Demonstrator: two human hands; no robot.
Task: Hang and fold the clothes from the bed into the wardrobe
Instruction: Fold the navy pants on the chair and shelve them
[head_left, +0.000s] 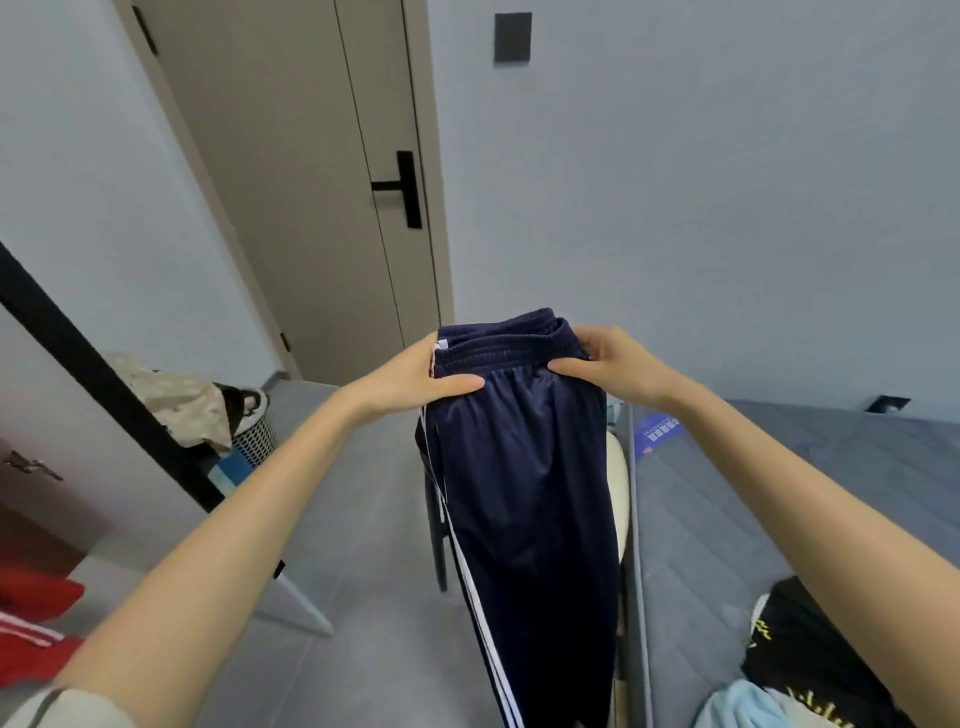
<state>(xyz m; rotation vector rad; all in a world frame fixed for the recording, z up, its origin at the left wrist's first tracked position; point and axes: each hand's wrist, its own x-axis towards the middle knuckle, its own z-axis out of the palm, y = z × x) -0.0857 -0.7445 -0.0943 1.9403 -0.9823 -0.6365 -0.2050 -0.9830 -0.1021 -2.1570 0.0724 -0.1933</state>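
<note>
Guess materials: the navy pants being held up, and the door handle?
Navy pants: probably a smooth synthetic knit; slight sheen, soft drape, gathered elastic waistband. Door handle: looks like matte black metal, flat with no glare; coated plastic can't be ruled out.

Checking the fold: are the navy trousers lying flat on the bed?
No: left hand and right hand hold the navy trousers up by the waistband.

Arms outstretched, left hand (418, 376) and right hand (615, 366) pinching trousers (519, 493) waistband
</note>
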